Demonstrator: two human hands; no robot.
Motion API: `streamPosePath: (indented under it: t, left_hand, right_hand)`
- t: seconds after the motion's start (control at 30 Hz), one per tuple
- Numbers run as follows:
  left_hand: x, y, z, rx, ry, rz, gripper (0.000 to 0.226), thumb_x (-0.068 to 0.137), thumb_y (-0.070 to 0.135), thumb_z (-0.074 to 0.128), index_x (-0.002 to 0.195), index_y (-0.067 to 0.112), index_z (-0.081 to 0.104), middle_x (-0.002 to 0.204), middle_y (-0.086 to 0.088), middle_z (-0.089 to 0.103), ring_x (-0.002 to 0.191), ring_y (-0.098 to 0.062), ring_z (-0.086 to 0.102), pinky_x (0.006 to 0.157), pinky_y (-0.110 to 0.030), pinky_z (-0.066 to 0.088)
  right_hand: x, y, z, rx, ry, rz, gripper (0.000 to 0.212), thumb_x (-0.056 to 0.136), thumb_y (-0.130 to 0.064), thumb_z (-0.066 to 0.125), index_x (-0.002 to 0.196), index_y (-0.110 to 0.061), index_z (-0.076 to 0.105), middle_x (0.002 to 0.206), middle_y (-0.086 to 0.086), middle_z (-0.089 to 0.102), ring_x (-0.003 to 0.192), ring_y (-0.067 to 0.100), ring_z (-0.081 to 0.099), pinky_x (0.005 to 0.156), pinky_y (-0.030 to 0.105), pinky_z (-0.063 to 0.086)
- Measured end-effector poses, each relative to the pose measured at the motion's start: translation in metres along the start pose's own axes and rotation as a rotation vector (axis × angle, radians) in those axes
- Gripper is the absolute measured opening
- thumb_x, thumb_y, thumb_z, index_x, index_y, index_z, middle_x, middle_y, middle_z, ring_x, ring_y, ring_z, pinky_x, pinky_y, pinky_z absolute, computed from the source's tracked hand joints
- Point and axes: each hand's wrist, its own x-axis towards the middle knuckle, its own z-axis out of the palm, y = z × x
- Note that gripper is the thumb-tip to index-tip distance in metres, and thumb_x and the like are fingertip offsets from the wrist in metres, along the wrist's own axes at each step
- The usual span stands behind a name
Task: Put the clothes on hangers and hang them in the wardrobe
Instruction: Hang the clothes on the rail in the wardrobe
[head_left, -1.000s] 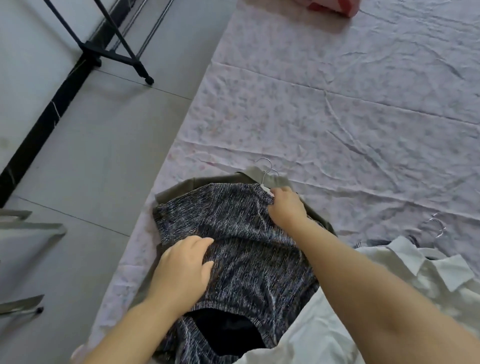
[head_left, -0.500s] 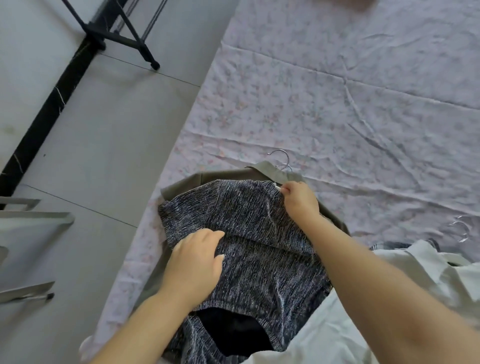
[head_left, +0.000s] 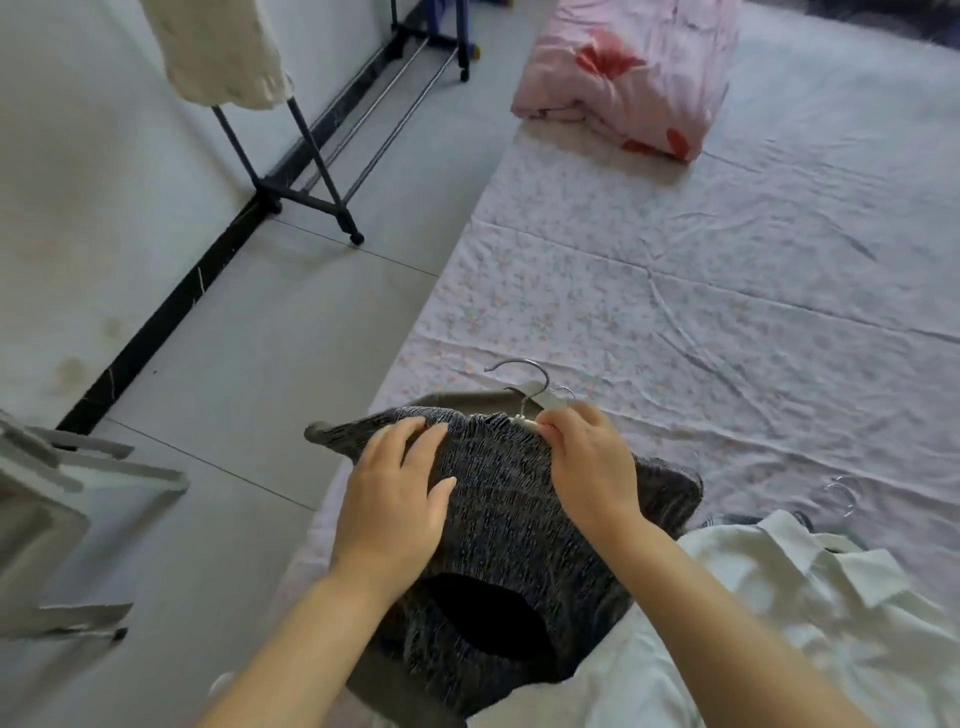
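Most of the hanger (head_left: 523, 372) is hidden. Only its metal hook and a short white stub at the neck show above the collar of the dark marled knit top (head_left: 509, 519); the arms are inside the fabric. A second, smaller hook just beside it seems to belong to the olive garment (head_left: 467, 401), which is almost wholly covered by the knit top and shows only as a strip past the collar. The white shirt (head_left: 789, 592) is cut off by the lower right of the frame. A wire hook (head_left: 842, 494) near its collar is too blurred to make out clearly. A grey object (head_left: 67, 519) on the floor is cropped by the left side and cannot be identified.

The right hand (head_left: 589, 467) has its fingertips curled in, pinching the white stub of the hanger together with the gathered collar. The left hand (head_left: 392, 509) lies flat on the knit top beside it, fingers nearly straight and spread, pressing the cloth and gripping nothing.

The knit top lies at the near left edge of the bed (head_left: 675, 312), on the floral sheet, touching the white shirt. A folded pink quilt (head_left: 634, 83) sits at the far end near the left edge. On the floor beyond that edge stands a black clothes rack (head_left: 306, 182) with a cream garment (head_left: 218, 52) hanging from it.
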Motion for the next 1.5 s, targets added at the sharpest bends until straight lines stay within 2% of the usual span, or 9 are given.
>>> streamPosePath:
  t: [0.17, 0.37, 0.47, 0.63, 0.8, 1.0, 1.2, 1.3, 1.5]
  left_hand:
    - [-0.03, 0.002, -0.072, 0.031, 0.201, 0.072, 0.051, 0.072, 0.016, 0.077, 0.118, 0.005, 0.061, 0.113, -0.012, 0.063, 0.107, -0.035, 0.057, 0.092, -0.05, 0.044]
    - [-0.112, -0.013, -0.144, -0.073, 0.431, 0.102, 0.013, 0.077, 0.015, 0.065, 0.088, 0.01, 0.072, 0.075, -0.002, 0.07, 0.065, -0.026, 0.064, 0.062, -0.04, 0.048]
    - [-0.154, -0.026, -0.175, -0.129, 0.551, 0.068, 0.014, 0.078, 0.012, 0.061, 0.086, 0.007, 0.071, 0.077, -0.003, 0.07, 0.067, -0.026, 0.064, 0.062, -0.041, 0.05]
    - [-0.233, -0.05, -0.226, -0.057, 0.697, 0.05, 0.011, 0.076, 0.006, 0.065, 0.085, 0.006, 0.071, 0.074, -0.002, 0.069, 0.064, -0.022, 0.063, 0.062, -0.034, 0.047]
    - [-0.328, -0.098, -0.278, 0.064, 0.77, -0.058, 0.028, 0.083, 0.022, 0.049, 0.085, 0.007, 0.073, 0.078, -0.004, 0.071, 0.071, -0.023, 0.066, 0.071, -0.04, 0.052]
    - [-0.456, -0.144, -0.321, 0.214, 0.835, -0.298, 0.03, 0.063, 0.013, 0.082, 0.091, 0.01, 0.074, 0.081, -0.003, 0.072, 0.074, -0.023, 0.068, 0.075, -0.044, 0.053]
    - [-0.575, -0.152, -0.349, 0.368, 0.873, -0.504, 0.067, 0.071, 0.064, 0.05, 0.111, 0.013, 0.066, 0.098, 0.001, 0.069, 0.091, -0.021, 0.065, 0.086, -0.041, 0.046]
    - [-0.616, -0.152, -0.359, 0.385, 0.975, -0.522, 0.06, 0.082, 0.058, 0.042, 0.113, 0.012, 0.064, 0.098, 0.001, 0.068, 0.09, -0.02, 0.063, 0.085, -0.038, 0.047]
    - [-0.69, -0.165, -0.368, 0.436, 1.12, -0.775, 0.037, 0.08, 0.048, 0.06, 0.094, 0.015, 0.072, 0.077, 0.006, 0.07, 0.067, -0.017, 0.066, 0.069, -0.035, 0.05]
  right_hand:
    - [-0.026, -0.086, -0.052, 0.063, 0.127, -0.212, 0.005, 0.082, -0.001, 0.065, 0.085, -0.003, 0.069, 0.082, 0.009, 0.063, 0.064, 0.03, 0.061, 0.046, 0.037, 0.051]
    - [-0.07, -0.188, -0.09, 0.099, 0.121, -0.377, 0.005, 0.082, 0.0, 0.065, 0.083, -0.001, 0.07, 0.083, 0.011, 0.063, 0.067, 0.029, 0.062, 0.057, 0.04, 0.054]
    - [-0.094, -0.234, -0.102, 0.155, 0.044, -0.404, 0.01, 0.085, -0.011, 0.064, 0.088, -0.005, 0.072, 0.088, 0.006, 0.064, 0.073, 0.021, 0.061, 0.072, 0.021, 0.046]
    - [-0.14, -0.308, -0.106, 0.189, -0.08, -0.532, 0.011, 0.08, -0.013, 0.07, 0.09, -0.01, 0.074, 0.084, -0.004, 0.066, 0.073, 0.016, 0.062, 0.072, 0.028, 0.052]
    - [-0.181, -0.382, -0.095, 0.197, -0.103, -0.619, 0.011, 0.08, -0.02, 0.07, 0.089, -0.019, 0.076, 0.078, -0.02, 0.059, 0.069, 0.001, 0.057, 0.068, 0.01, 0.045]
    - [-0.248, -0.477, -0.073, 0.282, -0.192, -0.746, 0.012, 0.079, -0.02, 0.071, 0.09, -0.019, 0.076, 0.076, -0.02, 0.06, 0.068, -0.004, 0.056, 0.065, 0.012, 0.045]
    - [-0.334, -0.562, -0.041, 0.332, -0.325, -0.947, 0.009, 0.083, -0.021, 0.069, 0.088, -0.022, 0.076, 0.074, -0.019, 0.062, 0.066, -0.004, 0.056, 0.057, 0.012, 0.044]
    - [-0.383, -0.6, -0.025, 0.371, -0.419, -1.07, 0.008, 0.083, -0.021, 0.068, 0.083, -0.022, 0.075, 0.073, -0.017, 0.062, 0.069, -0.003, 0.056, 0.06, 0.019, 0.048]
    - [-0.456, -0.664, 0.005, 0.484, -0.599, -1.249, 0.008, 0.081, -0.016, 0.071, 0.083, -0.022, 0.076, 0.07, -0.013, 0.063, 0.064, -0.001, 0.056, 0.06, 0.016, 0.044]
